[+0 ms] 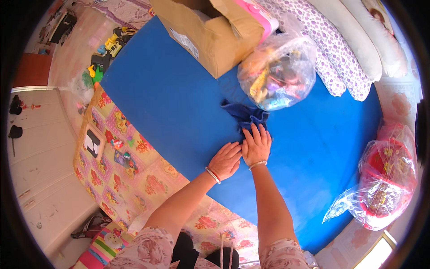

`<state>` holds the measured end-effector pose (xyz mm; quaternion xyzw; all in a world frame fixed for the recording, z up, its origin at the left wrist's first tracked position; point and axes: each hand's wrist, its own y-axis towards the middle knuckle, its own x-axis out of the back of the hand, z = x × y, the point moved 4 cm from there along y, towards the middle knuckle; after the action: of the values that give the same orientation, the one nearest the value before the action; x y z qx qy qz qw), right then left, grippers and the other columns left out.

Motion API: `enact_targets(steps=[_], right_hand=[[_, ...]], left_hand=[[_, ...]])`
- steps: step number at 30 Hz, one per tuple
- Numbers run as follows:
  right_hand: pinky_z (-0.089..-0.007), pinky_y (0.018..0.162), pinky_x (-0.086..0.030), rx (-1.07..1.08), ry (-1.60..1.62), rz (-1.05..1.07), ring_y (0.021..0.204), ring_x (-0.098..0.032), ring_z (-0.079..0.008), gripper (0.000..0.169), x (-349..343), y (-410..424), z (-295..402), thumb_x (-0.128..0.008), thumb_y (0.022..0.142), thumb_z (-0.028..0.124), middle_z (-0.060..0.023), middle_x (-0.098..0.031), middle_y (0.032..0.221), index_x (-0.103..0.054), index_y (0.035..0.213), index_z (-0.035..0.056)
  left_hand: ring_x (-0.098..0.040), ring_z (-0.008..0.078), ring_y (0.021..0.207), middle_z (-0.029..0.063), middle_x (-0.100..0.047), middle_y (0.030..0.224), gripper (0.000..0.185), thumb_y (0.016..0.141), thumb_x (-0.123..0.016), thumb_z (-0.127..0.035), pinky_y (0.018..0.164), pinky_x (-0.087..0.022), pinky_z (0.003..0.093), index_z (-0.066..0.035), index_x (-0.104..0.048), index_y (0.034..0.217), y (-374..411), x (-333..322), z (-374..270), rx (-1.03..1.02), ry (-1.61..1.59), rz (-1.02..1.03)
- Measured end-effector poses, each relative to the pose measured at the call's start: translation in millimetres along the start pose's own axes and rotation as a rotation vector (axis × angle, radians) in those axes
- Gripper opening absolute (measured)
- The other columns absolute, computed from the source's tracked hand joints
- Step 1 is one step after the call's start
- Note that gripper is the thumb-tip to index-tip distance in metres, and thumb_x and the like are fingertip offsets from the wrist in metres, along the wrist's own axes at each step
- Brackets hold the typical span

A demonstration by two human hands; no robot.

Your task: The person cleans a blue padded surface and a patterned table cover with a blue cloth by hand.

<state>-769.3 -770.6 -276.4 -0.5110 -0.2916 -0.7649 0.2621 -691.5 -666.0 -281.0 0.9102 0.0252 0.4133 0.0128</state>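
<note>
A crumpled dark blue cloth (247,112) lies bunched on a flat blue surface (161,90). My right hand (256,145) rests over its near end, fingers stretched forward, pressing it down. Part of the cloth is hidden beneath that palm. My left hand (225,160) is just to the left, its fingertips meeting the side of the right hand near the blue surface. I see nothing held in the left hand. Each wrist wears a pale bangle.
Beyond the cloth sit a clear plastic bag (278,74) of colourful items and an open cardboard box (215,40). Purple-flowered bedding rolls (326,50) lie at upper right, red plastic-wrapped containers (386,181) at right. A patterned covering (147,178) borders the near left; toys (109,50) lie beyond.
</note>
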Motion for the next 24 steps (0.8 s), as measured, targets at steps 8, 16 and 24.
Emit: enact_targets(steps=[8, 16, 24], right_hand=[[-0.0491, 0.105, -0.027, 0.02, -0.07, -0.011, 0.126, -0.038, -0.0321, 0.037, -1, 4, 3, -0.053, 0.079, 0.023, -0.0076, -0.048, 0.132, -0.061, 0.114, 0.0175], [-0.0491, 0.105, -0.027, -0.002, -0.127, 0.032, 0.126, -0.038, -0.034, 0.038, 0, 4, 4, -0.052, 0.081, 0.025, -0.0103, -0.047, 0.132, -0.06, 0.116, 0.0162], [-0.0509, 0.103, -0.027, -0.065, -0.093, 0.017, 0.121, -0.038, -0.0396, 0.046, -53, 89, 78, -0.056, 0.082, 0.032, -0.0149, -0.047, 0.13, -0.054, 0.124, 0.0147]], left_hand=[[-0.027, 0.0325, 0.134, 0.0186, -0.03, 0.144, 0.064, 0.085, -0.053, -0.026, 0.112, -0.018, 0.0454, -0.001, -0.03, 0.139, 10, 101, 97, 0.289, 0.308, -0.066], [-0.022, 0.0285, 0.137, 0.015, -0.027, 0.146, 0.064, 0.087, -0.048, -0.032, 0.114, -0.013, 0.0433, -0.002, -0.029, 0.14, -40, 131, 159, 0.379, 0.453, -0.008], [-0.027, 0.0266, 0.135, 0.0128, -0.031, 0.145, 0.067, 0.084, -0.052, -0.036, 0.113, -0.017, 0.043, -0.004, -0.033, 0.139, -41, 131, 159, 0.372, 0.44, -0.079]])
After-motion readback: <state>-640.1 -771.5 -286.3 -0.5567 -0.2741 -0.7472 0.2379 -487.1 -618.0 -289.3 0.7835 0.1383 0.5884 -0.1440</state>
